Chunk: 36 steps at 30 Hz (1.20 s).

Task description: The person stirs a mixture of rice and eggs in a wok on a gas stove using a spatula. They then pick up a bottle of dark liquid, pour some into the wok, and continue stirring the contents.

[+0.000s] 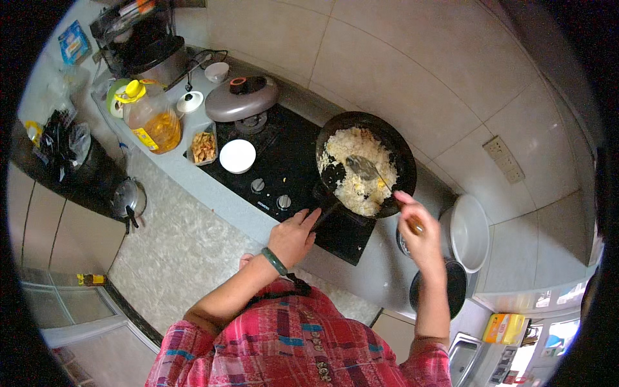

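A dark wok (405, 169) sits on the right side of the black gas hob (295, 140), holding white rice (358, 140) mixed with bits of yellow egg. My left hand (292, 238), with a green bangle at its wrist, is around the wok's dark handle (329, 214) at the hob's front edge. In my right hand (420, 232) is a metal spatula (363, 168) by its brown handle; its blade rests among the rice. A white bowl (237, 156) stands on the hob left of the wok, beside a clear container (204, 145) of brown food pieces.
A lidded grey pan (242, 99) occupies the rear left burner. An oil jug (162, 130) with a yellow cap stands on the left counter. Right of the hob are a deep pale pot (471, 232) and a dark pan (452, 290), close to my right forearm. The tiled wall (387, 72) rises behind.
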Tool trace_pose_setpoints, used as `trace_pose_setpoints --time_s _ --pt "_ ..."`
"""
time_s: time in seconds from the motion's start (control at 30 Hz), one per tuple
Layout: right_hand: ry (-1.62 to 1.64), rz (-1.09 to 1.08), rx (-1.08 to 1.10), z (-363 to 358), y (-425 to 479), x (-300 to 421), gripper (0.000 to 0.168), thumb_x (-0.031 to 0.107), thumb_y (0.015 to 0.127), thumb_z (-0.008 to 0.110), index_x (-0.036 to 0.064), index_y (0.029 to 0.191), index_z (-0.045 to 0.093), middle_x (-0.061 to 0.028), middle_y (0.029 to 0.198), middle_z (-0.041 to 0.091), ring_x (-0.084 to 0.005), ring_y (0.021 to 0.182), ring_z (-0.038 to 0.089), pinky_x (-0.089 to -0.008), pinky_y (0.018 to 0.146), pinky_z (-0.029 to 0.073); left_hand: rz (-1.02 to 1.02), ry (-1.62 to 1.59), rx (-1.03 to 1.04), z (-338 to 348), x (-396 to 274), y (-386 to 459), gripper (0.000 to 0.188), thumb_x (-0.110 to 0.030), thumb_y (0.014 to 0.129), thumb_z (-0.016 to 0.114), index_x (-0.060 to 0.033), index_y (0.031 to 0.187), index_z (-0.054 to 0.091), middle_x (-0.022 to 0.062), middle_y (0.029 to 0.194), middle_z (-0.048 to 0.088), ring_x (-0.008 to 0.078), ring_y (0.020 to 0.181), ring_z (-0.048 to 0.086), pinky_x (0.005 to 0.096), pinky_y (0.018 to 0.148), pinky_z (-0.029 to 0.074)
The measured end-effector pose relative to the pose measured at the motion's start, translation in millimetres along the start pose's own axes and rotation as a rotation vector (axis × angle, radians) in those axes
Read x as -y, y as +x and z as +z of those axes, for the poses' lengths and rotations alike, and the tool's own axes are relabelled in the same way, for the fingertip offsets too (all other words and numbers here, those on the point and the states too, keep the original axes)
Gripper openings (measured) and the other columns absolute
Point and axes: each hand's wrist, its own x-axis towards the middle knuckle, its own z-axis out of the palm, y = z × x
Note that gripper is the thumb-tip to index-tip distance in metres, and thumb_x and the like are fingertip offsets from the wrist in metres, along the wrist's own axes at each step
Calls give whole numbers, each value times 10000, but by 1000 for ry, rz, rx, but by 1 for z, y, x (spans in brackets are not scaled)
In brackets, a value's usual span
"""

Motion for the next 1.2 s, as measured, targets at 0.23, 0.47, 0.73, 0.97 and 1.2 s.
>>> trace_pose_setpoints --time_s 0.23,0.47,0.73,0.97,1.2 --pt "-204 -118 474 -62 -34 75 198 -91 666 613 39 765 500 -135 1132 597 -346 1165 497 -398 949 422 -35 -2 14 -2 -1 -3 552 -126 741 626 -127 1272 475 147 1153 561 315 849 618 391 698 526" --pt "-311 -194 64 -2 -13 -32 217 -88 699 625 40 817 495 -132 1163 579 -335 1163 499 -385 931 438 45 11 14 0 -2 2 561 -132 747 631 -119 1283 464 155 1157 561 320 837 621 387 686 528" --pt "-171 42 -411 -44 8 -41 141 -47 810 577 29 903 504 -147 1046 614 -169 927 574 -280 819 457 -21 25 16 -7 -3 -3 532 -136 755 607 -111 1269 474 173 1137 562 313 851 622 383 705 524" --pt "864 337 -769 -17 68 -153 89 83 850 590 53 927 558 -56 938 598 -176 902 547 -285 767 467 6 21 21 0 -1 1 533 -152 761 616 -127 1274 474 152 1142 569 320 851 618 389 710 526" --pt "76 -54 -206 -32 5 -34 131 -83 781 537 40 824 516 -148 1208 565 -203 1110 525 -298 931 388 -16 4 10 1 1 -4 538 -154 770 603 -136 1288 463 171 1154 559 323 880 612 393 726 525"
